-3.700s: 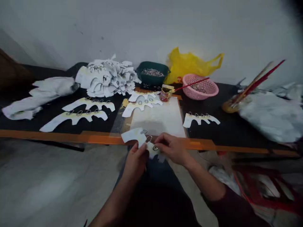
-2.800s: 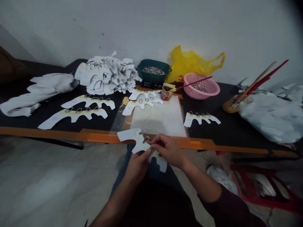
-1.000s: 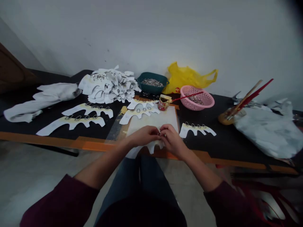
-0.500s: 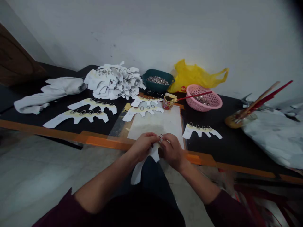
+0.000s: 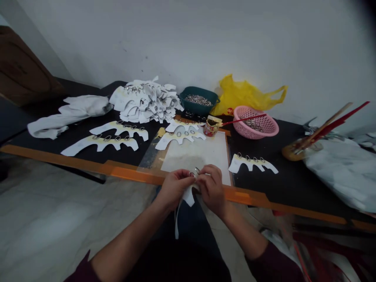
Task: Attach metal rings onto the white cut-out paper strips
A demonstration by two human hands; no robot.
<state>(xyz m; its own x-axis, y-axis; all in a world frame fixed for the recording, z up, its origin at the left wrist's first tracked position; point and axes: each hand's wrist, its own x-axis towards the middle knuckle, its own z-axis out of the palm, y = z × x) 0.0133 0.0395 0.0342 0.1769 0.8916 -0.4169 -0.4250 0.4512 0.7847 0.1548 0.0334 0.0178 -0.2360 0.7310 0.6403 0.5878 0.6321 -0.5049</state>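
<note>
My left hand (image 5: 174, 187) and my right hand (image 5: 210, 186) meet at the table's front edge, both pinched on a white cut-out piece (image 5: 187, 196) that hangs down edge-on between them over my lap. Small metal rings (image 5: 194, 172) stick up from the piece at my fingertips. A white sheet (image 5: 199, 154) lies on the table just beyond my hands.
Finished white cut-outs with rings lie on the black table (image 5: 282, 172): two at the left (image 5: 101, 143), two in the middle (image 5: 179, 136), one at the right (image 5: 252, 163). Behind are a heap of cut-outs (image 5: 147, 102), a green tub of rings (image 5: 200, 102), a pink basket (image 5: 255, 122), a glue pot (image 5: 210, 127) and a yellow bag (image 5: 243, 94).
The white piece has turned in my hands from lying flat and wide to hanging down edge-on. Both hands stayed together at the table edge, and my view shifted slightly.
</note>
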